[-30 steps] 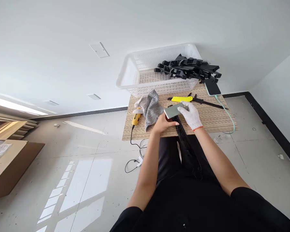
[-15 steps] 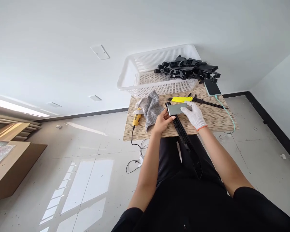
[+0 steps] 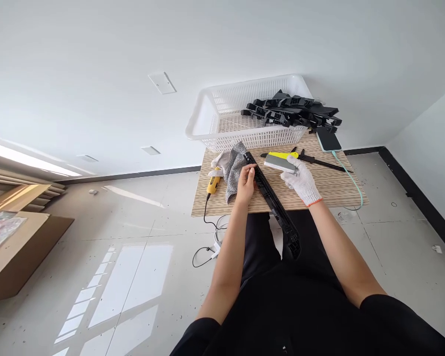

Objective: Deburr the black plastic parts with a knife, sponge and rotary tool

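Observation:
My bare left hand (image 3: 246, 184) is closed on a long black plastic trim part (image 3: 270, 195), which slants from the table towards my lap. In my right hand (image 3: 300, 180), in a white knit glove with an orange cuff, is a whetstone (image 3: 280, 162), grey-green above and white below. The stone is apart from the part, to its right. A grey cloth (image 3: 236, 170) lies just beyond my left hand. Behind the stone, partly covered by it, lies a yellow-handled cutter knife (image 3: 282, 155) beside a black caliper (image 3: 319, 161).
At the table's back stands a white plastic basket (image 3: 244, 135) heaped with black plastic parts (image 3: 292, 109). A yellow power tool (image 3: 213, 184) and a white glove (image 3: 221, 160) lie at left. A phone (image 3: 328, 140) with a green cable is at the right edge. A cardboard box (image 3: 25, 257) sits far left.
The whetstone has come off the black part, moved right and tilted so its white side shows. My left hand and the part's top end have shifted slightly left and up.

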Demonstrator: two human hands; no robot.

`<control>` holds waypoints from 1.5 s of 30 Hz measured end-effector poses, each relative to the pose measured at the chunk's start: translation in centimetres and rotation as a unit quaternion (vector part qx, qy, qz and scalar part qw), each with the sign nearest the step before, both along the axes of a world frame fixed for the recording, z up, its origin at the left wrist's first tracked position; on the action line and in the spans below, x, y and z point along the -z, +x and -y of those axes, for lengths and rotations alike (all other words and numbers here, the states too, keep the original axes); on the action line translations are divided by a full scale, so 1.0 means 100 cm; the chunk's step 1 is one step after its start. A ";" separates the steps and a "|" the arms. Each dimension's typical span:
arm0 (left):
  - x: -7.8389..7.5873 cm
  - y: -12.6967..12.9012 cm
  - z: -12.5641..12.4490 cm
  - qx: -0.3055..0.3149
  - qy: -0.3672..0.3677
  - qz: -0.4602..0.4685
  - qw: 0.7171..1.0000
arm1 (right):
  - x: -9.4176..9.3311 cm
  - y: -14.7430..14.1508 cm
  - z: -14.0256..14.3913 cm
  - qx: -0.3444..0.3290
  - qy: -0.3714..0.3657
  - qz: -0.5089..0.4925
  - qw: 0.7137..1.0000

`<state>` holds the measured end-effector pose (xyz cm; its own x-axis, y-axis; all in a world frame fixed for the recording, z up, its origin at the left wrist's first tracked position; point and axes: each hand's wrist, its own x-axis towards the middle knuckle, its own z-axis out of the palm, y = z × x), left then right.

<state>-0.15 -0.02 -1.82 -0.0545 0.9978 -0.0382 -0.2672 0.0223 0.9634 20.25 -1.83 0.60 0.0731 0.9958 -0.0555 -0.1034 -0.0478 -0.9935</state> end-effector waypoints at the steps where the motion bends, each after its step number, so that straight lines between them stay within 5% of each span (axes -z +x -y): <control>1: 0.000 0.000 -0.001 0.000 0.016 -0.021 1.000 | -0.002 -0.001 0.000 -0.005 -0.003 -0.008 1.000; 7: 0.005 0.001 -0.006 -0.022 0.045 -0.089 0.995 | -0.005 0.004 0.006 0.031 -0.030 0.005 0.999; 11: 0.003 0.001 -0.005 -0.018 0.066 -0.076 0.995 | -0.005 0.002 0.010 -0.071 -0.049 0.151 0.985; 18: 0.000 0.001 -0.002 0.005 0.009 0.008 1.000 | -0.010 -0.012 0.001 -0.056 0.003 0.390 0.919; 20: -0.002 0.001 -0.002 0.002 -0.021 0.026 0.999 | -0.008 -0.014 -0.001 -0.074 0.005 0.387 0.919; 24: -0.007 -0.001 -0.003 0.047 -0.073 0.077 0.993 | -0.001 -0.016 -0.001 -0.021 -0.022 0.271 0.962; 32: -0.014 -0.008 0.001 0.122 -0.153 0.189 0.962 | 0.006 -0.014 -0.004 -0.001 0.010 0.210 0.978; 37: -0.011 -0.011 -0.002 0.111 -0.166 0.204 0.958 | 0.007 -0.012 -0.003 -0.047 0.062 0.312 0.947; 42: -0.010 -0.012 -0.002 0.122 -0.147 0.223 0.956 | 0.008 -0.012 0.000 0.004 0.019 0.278 0.961; 45: -0.011 -0.012 -0.001 0.125 -0.142 0.209 0.959 | 0.008 -0.013 0.001 -0.047 0.056 0.326 0.943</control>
